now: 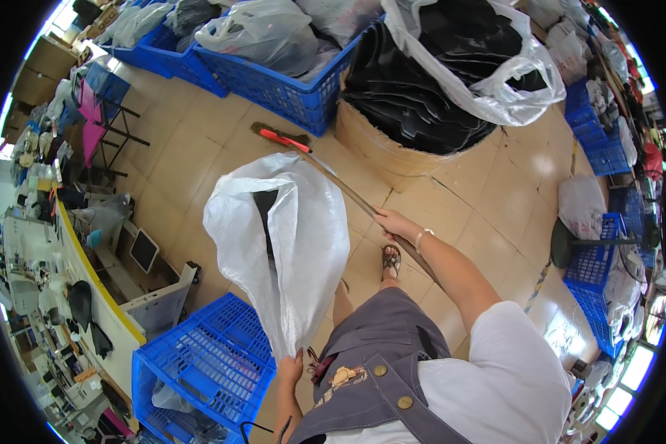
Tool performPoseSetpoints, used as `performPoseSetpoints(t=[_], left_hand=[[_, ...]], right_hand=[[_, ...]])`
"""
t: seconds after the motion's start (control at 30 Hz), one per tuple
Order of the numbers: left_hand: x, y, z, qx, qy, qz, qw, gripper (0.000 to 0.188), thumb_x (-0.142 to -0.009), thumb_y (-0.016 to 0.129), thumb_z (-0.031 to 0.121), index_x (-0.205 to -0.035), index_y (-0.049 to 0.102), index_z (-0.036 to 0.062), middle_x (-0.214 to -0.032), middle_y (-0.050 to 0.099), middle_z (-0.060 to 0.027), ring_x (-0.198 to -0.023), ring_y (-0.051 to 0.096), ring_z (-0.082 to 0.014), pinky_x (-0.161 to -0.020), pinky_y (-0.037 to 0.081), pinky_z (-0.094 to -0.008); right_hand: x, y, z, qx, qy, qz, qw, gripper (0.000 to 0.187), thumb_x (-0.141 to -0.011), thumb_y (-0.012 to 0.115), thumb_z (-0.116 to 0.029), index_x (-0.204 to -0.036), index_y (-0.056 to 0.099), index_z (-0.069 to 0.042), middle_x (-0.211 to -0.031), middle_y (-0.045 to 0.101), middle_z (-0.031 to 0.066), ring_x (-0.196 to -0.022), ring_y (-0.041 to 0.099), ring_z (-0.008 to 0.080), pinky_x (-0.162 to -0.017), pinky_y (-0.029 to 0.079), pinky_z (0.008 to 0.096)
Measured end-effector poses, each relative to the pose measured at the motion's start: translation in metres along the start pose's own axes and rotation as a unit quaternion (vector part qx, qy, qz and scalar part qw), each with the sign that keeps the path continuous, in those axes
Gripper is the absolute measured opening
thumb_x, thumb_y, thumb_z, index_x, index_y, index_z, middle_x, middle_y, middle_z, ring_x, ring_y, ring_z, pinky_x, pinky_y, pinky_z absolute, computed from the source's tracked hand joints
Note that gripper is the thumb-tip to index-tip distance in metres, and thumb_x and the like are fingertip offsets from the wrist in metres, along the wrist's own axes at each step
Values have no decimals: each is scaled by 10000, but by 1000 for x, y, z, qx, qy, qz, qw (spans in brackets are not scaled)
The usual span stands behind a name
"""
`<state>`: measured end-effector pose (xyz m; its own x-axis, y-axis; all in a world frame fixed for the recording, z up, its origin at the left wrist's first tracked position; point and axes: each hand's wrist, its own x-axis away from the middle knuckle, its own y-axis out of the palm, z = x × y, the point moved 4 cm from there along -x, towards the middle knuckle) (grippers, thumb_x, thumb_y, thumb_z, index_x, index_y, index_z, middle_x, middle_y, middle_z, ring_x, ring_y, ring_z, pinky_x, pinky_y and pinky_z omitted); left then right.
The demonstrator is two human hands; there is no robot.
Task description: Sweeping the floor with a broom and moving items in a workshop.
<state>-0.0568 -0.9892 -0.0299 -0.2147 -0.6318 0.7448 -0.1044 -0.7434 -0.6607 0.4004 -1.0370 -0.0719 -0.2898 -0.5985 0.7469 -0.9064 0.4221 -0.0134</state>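
Note:
My left hand [290, 365] is closed on the gathered rim of a large white woven sack [312, 233]. The sack hangs down in front of me on the left, its mouth partly open on something dark that I cannot make out. My right hand [395, 225] is wrapped round the wooden handle of a broom [341, 186], farther forward and to the right. The broom slants away to the far left, its red and brown head on the tiled floor just beyond the sack. Its rear end runs back under my right forearm.
A large cardboard drum [370, 140] filled with black sheets and a clear plastic bag stands ahead, beside a blue crate [303, 92] of bagged goods. Another blue crate [255, 333] sits close on my left, near a yellow-edged workbench [100, 277]. More crates [596, 296] line the right.

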Motion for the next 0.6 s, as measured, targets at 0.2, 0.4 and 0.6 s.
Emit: performPoseSetpoints(t=[0.2,0.4,0.6], left_hand=[[-19,-12,-17,10,-24,-55,998,648,-769,352,527,-833,568,-81,-829,526,-309,-861,501,-424,-759,391,-426],[-42,-13,-16,66,30,-74,995,626,-767,379,508,-861,554,-86,-832,514,-328,-888,488,-428,-760,385,-425],[-54,-16,-5,74,46,-86,993,628,-762,399,503,-858,545,-100,-820,514,-334,-891,486,-432,-740,391,-417]], right_hand=[[155,-40,71,-104,73,-3,992,461,-866,360,-224,-1284,210,-103,-445,349,7,-334,361,97,-305,328,227],[342,-36,137,-141,230,66,961,460,-869,344,-199,-1295,185,-135,-460,396,30,-339,382,89,-309,330,213],[388,-28,107,-101,206,80,970,457,-857,376,-234,-1285,231,-166,-510,410,23,-350,389,88,-327,357,224]])
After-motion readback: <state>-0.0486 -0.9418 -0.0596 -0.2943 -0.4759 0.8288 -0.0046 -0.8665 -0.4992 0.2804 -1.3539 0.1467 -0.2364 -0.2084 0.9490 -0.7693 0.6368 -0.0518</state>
